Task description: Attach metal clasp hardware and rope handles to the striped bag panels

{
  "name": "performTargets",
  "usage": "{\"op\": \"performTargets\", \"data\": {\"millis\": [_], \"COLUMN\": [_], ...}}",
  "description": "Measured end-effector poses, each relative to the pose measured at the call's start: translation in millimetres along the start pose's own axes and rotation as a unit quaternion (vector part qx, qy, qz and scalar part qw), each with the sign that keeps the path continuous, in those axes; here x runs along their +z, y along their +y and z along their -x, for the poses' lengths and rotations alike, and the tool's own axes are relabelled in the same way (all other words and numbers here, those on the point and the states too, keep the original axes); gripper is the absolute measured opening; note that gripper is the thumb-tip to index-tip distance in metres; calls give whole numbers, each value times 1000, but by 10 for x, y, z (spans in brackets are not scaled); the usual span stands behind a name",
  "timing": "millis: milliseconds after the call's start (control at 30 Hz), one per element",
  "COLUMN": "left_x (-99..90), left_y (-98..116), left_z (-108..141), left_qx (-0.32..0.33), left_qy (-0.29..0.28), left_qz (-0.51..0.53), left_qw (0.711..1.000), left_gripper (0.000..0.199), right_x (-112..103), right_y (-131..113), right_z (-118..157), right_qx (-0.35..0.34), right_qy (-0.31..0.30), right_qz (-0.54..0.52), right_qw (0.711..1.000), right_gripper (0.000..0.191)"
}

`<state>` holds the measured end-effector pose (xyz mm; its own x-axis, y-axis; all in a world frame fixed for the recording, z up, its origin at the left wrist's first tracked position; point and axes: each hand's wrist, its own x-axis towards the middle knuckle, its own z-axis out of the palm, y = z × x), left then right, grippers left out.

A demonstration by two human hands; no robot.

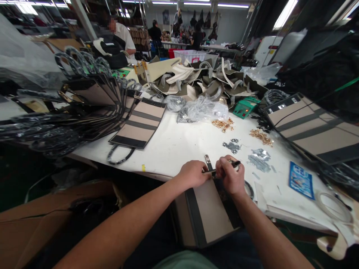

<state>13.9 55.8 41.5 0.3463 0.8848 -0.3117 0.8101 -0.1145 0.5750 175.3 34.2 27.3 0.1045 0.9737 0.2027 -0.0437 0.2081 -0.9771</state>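
A beige panel with dark bands (214, 213) hangs over the table's front edge toward my lap. My left hand (195, 173) is closed on the panel's top edge. Close beside it on the right, my right hand (231, 175) is closed round a small dark tool, whose tip points right. Between the hands a short dark strap with a shiny metal fitting (208, 160) sticks up onto the white table. Part of a dark wrapped handle (249, 189) shows right of my right hand. The fingertips hide the spot being touched.
Stacked panels with wrapped handles (98, 89) fill the left. Gold-coloured fittings (223, 124), grey metal plates (258, 160), a green box (246, 107) and a blue packet (301, 180) lie on the white table (179, 149). A cardboard box stands below left. People are in the background.
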Motion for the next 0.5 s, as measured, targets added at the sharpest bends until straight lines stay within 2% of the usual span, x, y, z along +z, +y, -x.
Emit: {"op": "performTargets", "data": {"millis": [233,367,433,500], "left_x": [-174,-231,-236,-231], "left_y": [114,115,104,91], "left_z": [-202,-311,-372,-424], "left_qx": [-37,-40,-39,-43], "left_qy": [-95,-130,-145,-155], "left_qz": [-18,-8,-3,-1], "left_qw": [995,991,989,987], "left_gripper": [32,33,31,32], "right_x": [-31,-41,-25,1], "right_y": [-13,-191,-316,-410], "right_z": [-17,-43,-52,-56], "right_qx": [11,22,0,-31], "right_qy": [-4,35,59,53], "right_qz": [-12,-17,-48,-81], "right_qw": [1000,999,997,995], "right_gripper": [39,29,30,35]}}
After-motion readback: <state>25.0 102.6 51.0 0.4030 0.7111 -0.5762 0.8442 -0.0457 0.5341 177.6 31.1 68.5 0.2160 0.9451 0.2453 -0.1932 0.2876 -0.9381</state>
